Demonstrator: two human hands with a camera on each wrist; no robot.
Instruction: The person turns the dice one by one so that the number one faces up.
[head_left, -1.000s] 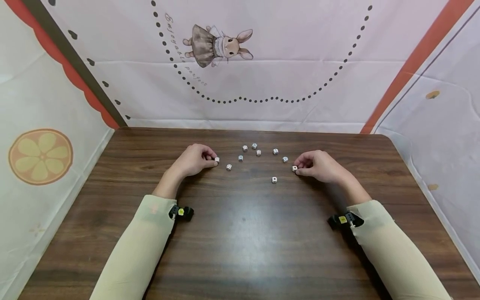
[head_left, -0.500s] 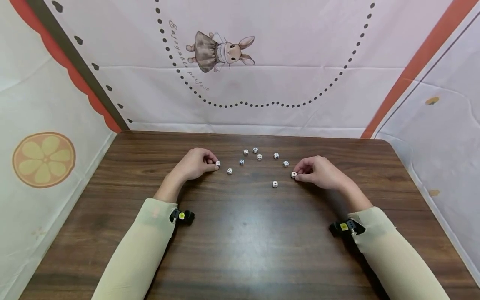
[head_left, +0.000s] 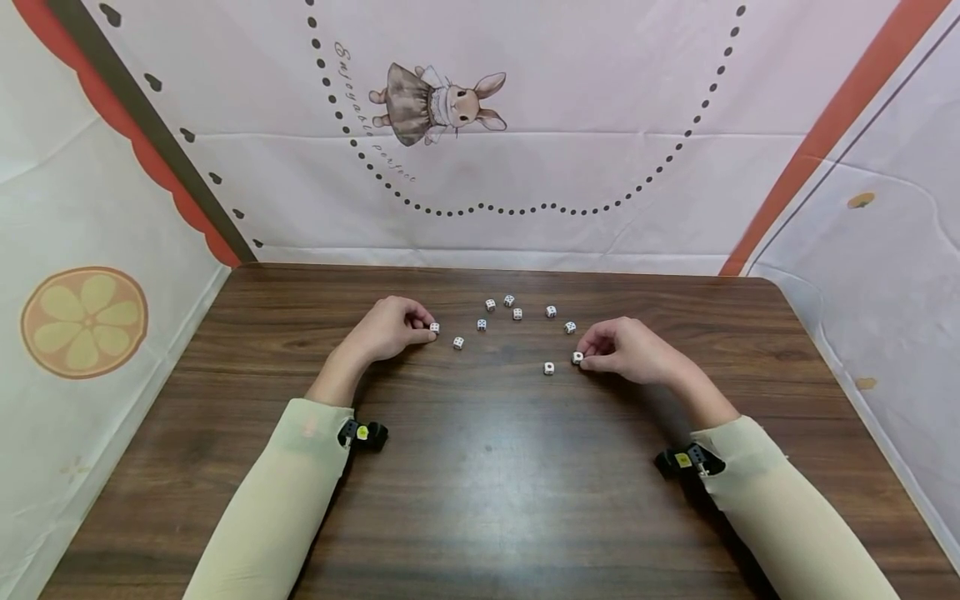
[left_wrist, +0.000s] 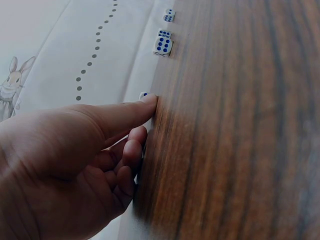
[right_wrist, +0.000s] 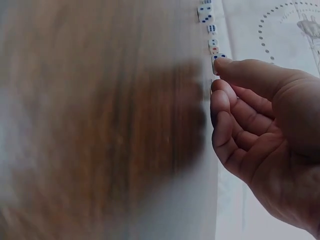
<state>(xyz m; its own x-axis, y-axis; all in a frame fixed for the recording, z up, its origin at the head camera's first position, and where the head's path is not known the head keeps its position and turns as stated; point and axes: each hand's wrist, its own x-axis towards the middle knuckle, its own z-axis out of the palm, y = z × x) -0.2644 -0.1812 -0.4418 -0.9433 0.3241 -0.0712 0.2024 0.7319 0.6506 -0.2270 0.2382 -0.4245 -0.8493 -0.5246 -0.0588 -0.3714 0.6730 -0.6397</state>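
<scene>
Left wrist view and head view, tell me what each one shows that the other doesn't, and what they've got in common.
Only the left wrist view shows the left hand from its palm side, and, close up, a die with six blue pips readable on one face.

Only the head view shows the right hand, the sleeves and the orange-slice print.

Both show the left hand, the pinched die at its thumb, the table and the rabbit print.

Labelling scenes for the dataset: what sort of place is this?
Likely a makeshift indoor recording booth: creased printed sheets screen the back and both sides, a brown wood-grain table stands between them, and black devices sit at the person's wrists.
</scene>
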